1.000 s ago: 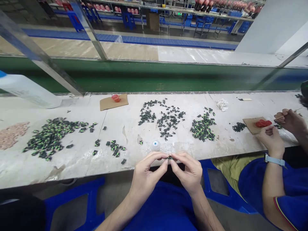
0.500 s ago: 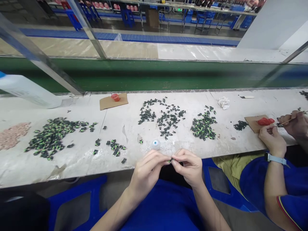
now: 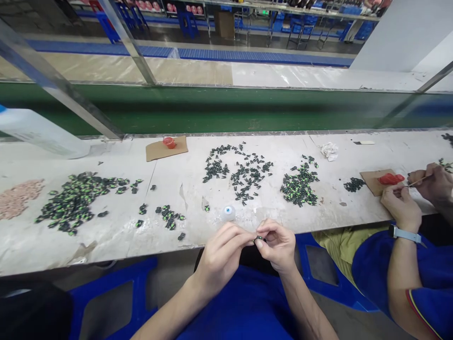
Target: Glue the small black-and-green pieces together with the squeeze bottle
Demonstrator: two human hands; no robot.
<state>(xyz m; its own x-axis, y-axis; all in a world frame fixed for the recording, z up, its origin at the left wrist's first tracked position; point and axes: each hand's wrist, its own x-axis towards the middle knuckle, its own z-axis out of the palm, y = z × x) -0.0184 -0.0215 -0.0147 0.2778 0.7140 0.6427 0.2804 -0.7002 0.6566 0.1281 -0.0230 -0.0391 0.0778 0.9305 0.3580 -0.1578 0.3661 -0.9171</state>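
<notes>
My right hand (image 3: 278, 245) pinches a small black-and-green part (image 3: 260, 240) between thumb and fingertips, just off the table's near edge. The fingertips of my left hand (image 3: 226, 250) are closed together and meet the same part from the left; their exact grip on it is partly hidden. Beyond my hands stands a small whitish bottle (image 3: 229, 212) with a blue tip. Loose black pieces (image 3: 247, 174) lie scattered further back. To their right is a heap of black-and-green parts (image 3: 300, 185), and a small cluster of similar parts (image 3: 170, 217) lies to the left.
On the left are a larger black-and-green heap (image 3: 78, 198), a pinkish pile (image 3: 21, 196) and a tilted white jug (image 3: 42, 132). A red cup (image 3: 169, 142) sits on cardboard. At right, a co-worker's hands (image 3: 403, 208) hold a thin stick near a red container (image 3: 390, 179).
The small part and the fingertips around it have shifted slightly right, and more of the part shows now. My left hand has moved a little to the right.
</notes>
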